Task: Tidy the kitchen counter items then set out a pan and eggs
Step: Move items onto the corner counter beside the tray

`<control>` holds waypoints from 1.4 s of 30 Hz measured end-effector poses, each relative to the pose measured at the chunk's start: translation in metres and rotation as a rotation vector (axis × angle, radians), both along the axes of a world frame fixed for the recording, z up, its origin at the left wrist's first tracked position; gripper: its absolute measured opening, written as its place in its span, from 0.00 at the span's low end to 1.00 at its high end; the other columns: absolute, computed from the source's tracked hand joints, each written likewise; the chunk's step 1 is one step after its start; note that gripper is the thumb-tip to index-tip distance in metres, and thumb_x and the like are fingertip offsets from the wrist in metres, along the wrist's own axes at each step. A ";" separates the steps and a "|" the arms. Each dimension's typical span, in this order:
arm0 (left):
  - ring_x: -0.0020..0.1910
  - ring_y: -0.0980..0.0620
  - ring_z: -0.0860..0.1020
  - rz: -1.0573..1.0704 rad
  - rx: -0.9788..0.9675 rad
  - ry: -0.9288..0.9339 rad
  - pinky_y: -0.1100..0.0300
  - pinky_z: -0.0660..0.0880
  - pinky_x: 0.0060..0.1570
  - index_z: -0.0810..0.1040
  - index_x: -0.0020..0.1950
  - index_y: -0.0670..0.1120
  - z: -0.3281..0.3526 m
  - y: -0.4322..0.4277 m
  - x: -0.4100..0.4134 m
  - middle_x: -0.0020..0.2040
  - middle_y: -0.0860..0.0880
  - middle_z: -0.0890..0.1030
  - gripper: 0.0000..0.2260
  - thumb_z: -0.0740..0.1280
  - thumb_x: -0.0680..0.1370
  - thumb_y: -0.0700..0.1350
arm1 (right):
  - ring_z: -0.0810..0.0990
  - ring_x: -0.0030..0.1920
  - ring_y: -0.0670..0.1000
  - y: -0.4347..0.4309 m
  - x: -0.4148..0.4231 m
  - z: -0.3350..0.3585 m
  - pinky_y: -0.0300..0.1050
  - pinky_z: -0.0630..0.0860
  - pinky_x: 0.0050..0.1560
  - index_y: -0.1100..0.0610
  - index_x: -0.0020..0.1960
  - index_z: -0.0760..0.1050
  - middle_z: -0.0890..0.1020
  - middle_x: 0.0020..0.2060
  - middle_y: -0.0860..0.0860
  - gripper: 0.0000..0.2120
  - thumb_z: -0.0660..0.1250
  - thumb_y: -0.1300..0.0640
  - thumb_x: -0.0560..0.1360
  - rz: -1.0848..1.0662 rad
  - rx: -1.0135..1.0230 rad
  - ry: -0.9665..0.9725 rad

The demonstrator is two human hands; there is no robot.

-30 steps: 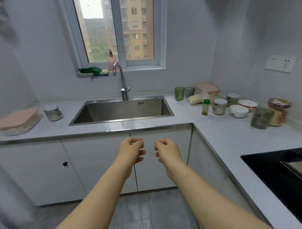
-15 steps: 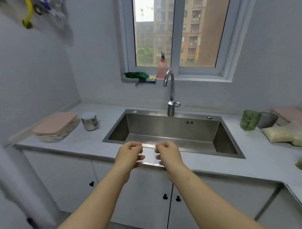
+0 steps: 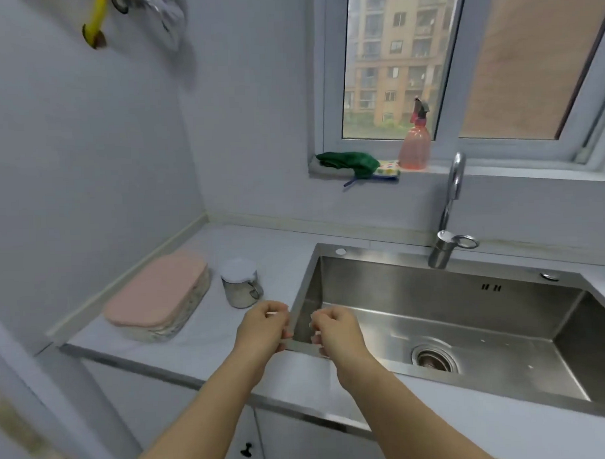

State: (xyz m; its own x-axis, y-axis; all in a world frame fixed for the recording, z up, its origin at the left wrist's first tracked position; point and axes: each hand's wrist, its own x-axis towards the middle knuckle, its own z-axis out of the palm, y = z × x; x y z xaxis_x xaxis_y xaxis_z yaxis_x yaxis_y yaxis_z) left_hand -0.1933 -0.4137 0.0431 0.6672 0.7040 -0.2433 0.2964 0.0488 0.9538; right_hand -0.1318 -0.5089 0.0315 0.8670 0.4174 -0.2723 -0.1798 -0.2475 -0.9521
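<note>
A pale container with a flat pink lid [image 3: 156,296] sits at the left end of the grey counter [image 3: 202,349]. Just beside it stands a small steel mug [image 3: 240,286] capped in white. The left hand [image 3: 263,328] and right hand [image 3: 335,334] hover over the sink [image 3: 485,312] corner, fingers curled in, seemingly holding nothing.

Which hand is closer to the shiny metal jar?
Left. The left hand is just in front of the jar, slightly to its right; the right hand is farther right, over the sink corner.
</note>
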 end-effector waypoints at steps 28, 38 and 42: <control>0.61 0.40 0.73 0.108 0.514 0.659 0.51 0.69 0.55 0.62 0.70 0.40 -0.065 0.344 -0.017 0.65 0.41 0.72 0.25 0.61 0.76 0.48 | 0.67 0.39 0.50 0.305 -0.014 -0.050 0.43 0.64 0.43 0.56 0.44 0.71 0.68 0.36 0.50 0.06 0.57 0.58 0.77 0.204 -0.118 0.167; 0.50 0.45 0.74 -0.041 0.026 0.292 0.54 0.69 0.48 0.70 0.60 0.44 -0.081 0.396 -0.034 0.55 0.44 0.75 0.13 0.60 0.80 0.49 | 0.74 0.61 0.53 0.328 -0.043 -0.063 0.49 0.70 0.66 0.52 0.71 0.62 0.75 0.62 0.50 0.21 0.56 0.59 0.78 0.118 -0.039 0.186; 0.48 0.45 0.76 0.015 -0.220 0.137 0.53 0.74 0.42 0.66 0.65 0.45 -0.091 0.395 -0.040 0.56 0.45 0.75 0.16 0.62 0.79 0.48 | 0.73 0.63 0.52 0.332 -0.046 -0.057 0.51 0.70 0.67 0.46 0.72 0.58 0.72 0.65 0.49 0.24 0.60 0.57 0.78 0.045 0.097 0.201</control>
